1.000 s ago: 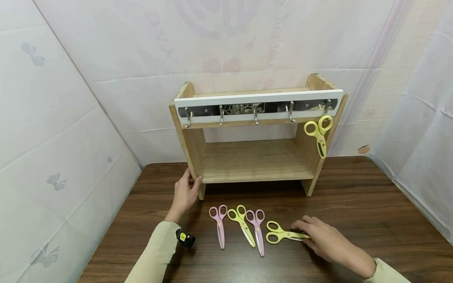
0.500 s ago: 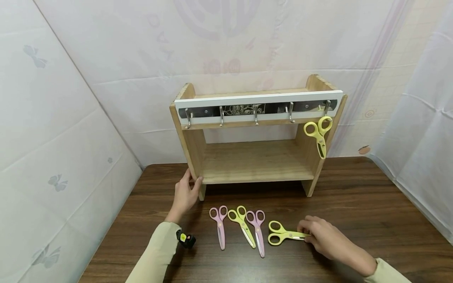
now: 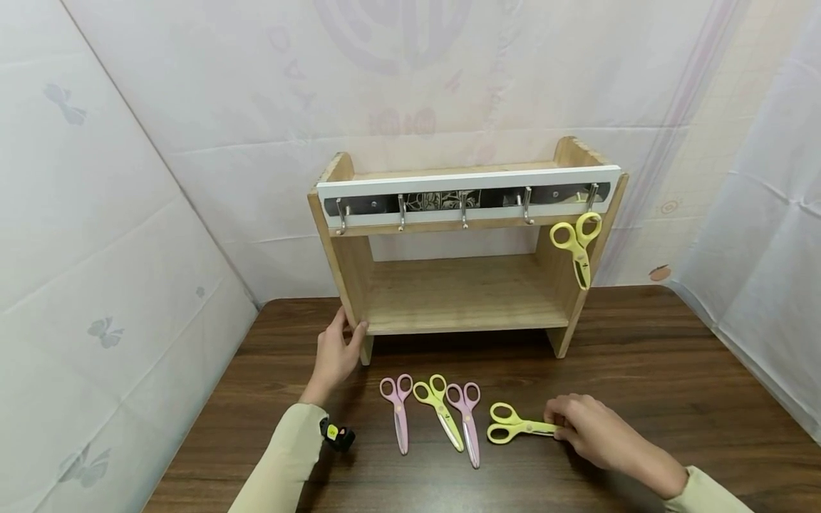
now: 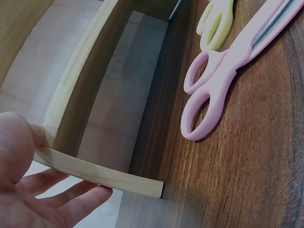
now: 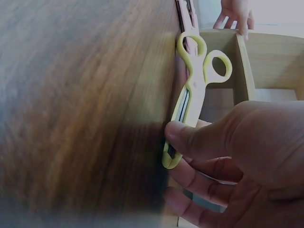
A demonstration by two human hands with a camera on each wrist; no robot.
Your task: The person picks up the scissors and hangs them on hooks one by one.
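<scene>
My left hand (image 3: 335,356) grips the lower left side panel of a wooden shelf (image 3: 468,329), thumb on the inner side and fingers outside, as the left wrist view also shows. Near the table's front right, my right hand (image 3: 596,433) pinches yellow scissors (image 3: 521,427) by the blade end. Their handles point left; the right wrist view has the thumb lying on the blades (image 5: 183,107). Left of them lie pink scissors (image 3: 468,420), yellow scissors (image 3: 441,410) and more pink scissors (image 3: 399,413), handles toward the shelf.
Across the shelf's upper front runs a white hook rail (image 3: 474,178) with several metal hooks. From its rightmost hook hang yellow scissors (image 3: 579,249). The dark wooden table (image 3: 648,356) is bounded by white cloth walls (image 3: 128,235) at the back and sides.
My right hand has shifted slightly right along the blades, and the yellow scissors in it have slid a little right. My left hand keeps its grip on the shelf.
</scene>
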